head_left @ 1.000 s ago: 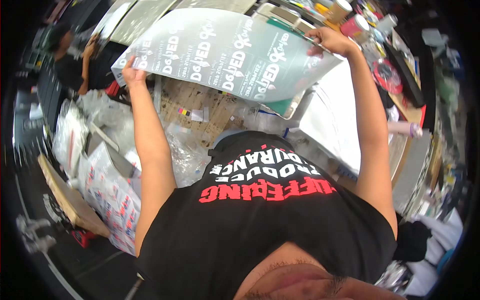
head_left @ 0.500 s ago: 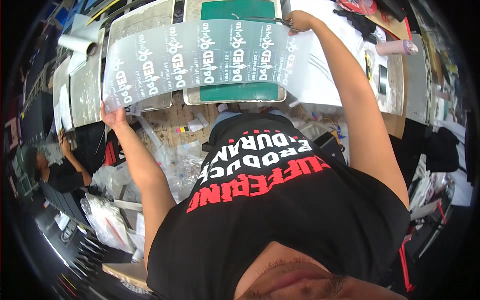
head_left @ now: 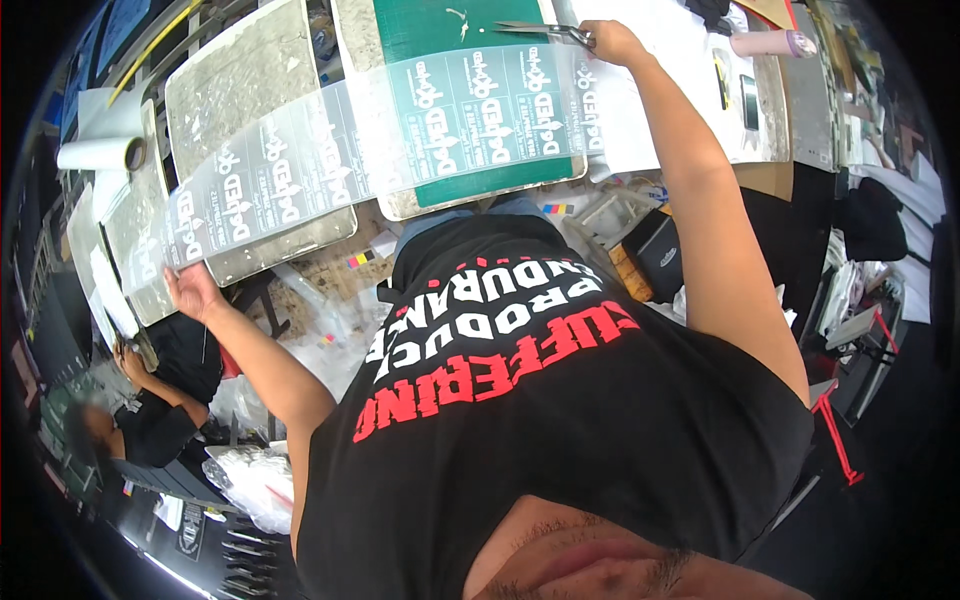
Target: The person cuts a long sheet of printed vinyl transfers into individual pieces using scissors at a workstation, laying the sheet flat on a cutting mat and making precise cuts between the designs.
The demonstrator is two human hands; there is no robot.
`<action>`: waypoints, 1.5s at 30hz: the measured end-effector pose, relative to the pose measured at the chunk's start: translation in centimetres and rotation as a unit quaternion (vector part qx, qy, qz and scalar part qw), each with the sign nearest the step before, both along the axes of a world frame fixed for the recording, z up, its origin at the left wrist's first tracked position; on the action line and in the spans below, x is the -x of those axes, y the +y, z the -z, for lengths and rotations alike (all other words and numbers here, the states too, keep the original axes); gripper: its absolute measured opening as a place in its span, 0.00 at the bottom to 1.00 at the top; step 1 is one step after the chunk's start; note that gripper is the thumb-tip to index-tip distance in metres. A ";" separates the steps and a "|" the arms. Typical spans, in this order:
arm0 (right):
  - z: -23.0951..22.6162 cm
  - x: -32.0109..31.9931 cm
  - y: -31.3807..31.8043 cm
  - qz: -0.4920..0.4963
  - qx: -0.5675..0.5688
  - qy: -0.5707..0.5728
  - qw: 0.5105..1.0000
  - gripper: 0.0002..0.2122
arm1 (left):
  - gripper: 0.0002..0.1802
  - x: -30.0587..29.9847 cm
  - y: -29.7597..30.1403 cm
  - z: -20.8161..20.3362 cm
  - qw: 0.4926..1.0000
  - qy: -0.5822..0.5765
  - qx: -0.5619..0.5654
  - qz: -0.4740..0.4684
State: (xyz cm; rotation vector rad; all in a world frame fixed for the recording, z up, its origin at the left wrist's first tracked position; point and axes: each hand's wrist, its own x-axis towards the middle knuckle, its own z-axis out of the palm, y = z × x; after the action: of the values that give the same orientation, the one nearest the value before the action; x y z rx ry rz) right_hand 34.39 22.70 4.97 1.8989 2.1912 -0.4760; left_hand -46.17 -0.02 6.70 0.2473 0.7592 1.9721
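Green cutting mat (head_left: 480,186) beneath printed translucent film (head_left: 350,140)! Right hand (head_left: 616,44) grips scissors (head_left: 568,33) over the mat's right edge; left hand (head_left: 198,292) grasps the film's end.

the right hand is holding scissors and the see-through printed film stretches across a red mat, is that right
Not quite: the mat is green, not red, as the head view shows. The right hand is holding scissors, and the see-through printed film stretches across the mat.
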 end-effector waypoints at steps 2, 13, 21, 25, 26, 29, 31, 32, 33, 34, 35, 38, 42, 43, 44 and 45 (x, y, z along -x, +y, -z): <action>-0.8 0.1 0.0 -0.005 -0.020 -0.010 1.000 0.18 | 0.32 0.5 -0.4 -0.5 1.000 0.029 0.003 0.001; -1.1 -3.1 -1.5 0.039 -0.113 -0.025 0.993 0.16 | 0.30 1.9 -0.4 8.5 0.820 0.104 0.531 -0.189; -2.7 -7.6 -22.5 0.234 0.064 0.348 0.905 0.26 | 0.11 -25.1 -1.7 6.8 0.880 0.353 0.296 0.118; -5.0 -6.2 -36.3 0.310 0.260 0.490 0.772 0.27 | 0.14 -42.2 -2.8 4.3 0.832 0.174 0.285 0.443; -4.2 -6.7 -39.1 0.352 0.278 0.523 0.725 0.28 | 0.15 -46.4 -2.8 3.7 0.788 0.170 0.292 0.515; -3.5 -7.3 -41.3 0.375 0.304 0.520 0.704 0.32 | 0.21 -55.8 -2.7 2.9 0.709 0.057 0.289 0.641; -3.4 -8.7 -42.3 0.389 0.293 0.531 0.694 0.31 | 0.24 -63.1 -2.1 2.5 0.697 -0.051 0.336 0.631; -3.6 -9.0 -42.4 0.389 0.288 0.538 0.690 0.31 | 0.24 -65.8 -1.7 3.1 0.695 -0.042 0.336 0.634; -4.2 -9.3 -42.1 0.379 0.269 0.507 0.725 0.30 | 0.24 -68.1 -1.4 4.1 0.736 -0.090 0.361 0.565; -4.6 -9.9 -42.1 0.375 0.244 0.472 0.759 0.30 | 0.25 -69.8 -0.8 5.1 0.767 -0.141 0.380 0.497; -4.4 -10.5 -42.7 0.379 0.238 0.474 0.758 0.30 | 0.25 -71.0 -0.4 6.1 0.765 -0.139 0.378 0.503; -3.7 -11.2 -43.7 0.369 0.240 0.547 0.712 0.26 | 0.15 -72.6 0.9 8.2 0.844 -0.107 0.393 0.350; -0.1 -10.6 -42.4 0.337 0.211 0.574 0.716 0.24 | 0.13 -73.5 1.5 7.5 0.842 -0.069 0.405 0.350; 0.6 -10.1 -41.4 0.340 0.197 0.579 0.714 0.23 | 0.12 -73.7 1.7 6.8 0.827 -0.068 0.427 0.361; 1.2 -9.7 -40.3 0.343 0.181 0.584 0.713 0.22 | 0.11 -73.8 1.9 6.6 0.811 -0.066 0.446 0.373; 1.6 -9.3 -39.3 0.342 0.182 0.587 0.711 0.22 | 0.11 -74.0 2.2 6.6 0.812 -0.063 0.447 0.370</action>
State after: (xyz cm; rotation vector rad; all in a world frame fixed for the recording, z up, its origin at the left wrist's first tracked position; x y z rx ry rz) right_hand 43.65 -16.56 3.34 2.3523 1.3313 -2.6033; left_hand 27.81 2.14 0.12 -0.1521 1.1917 0.7512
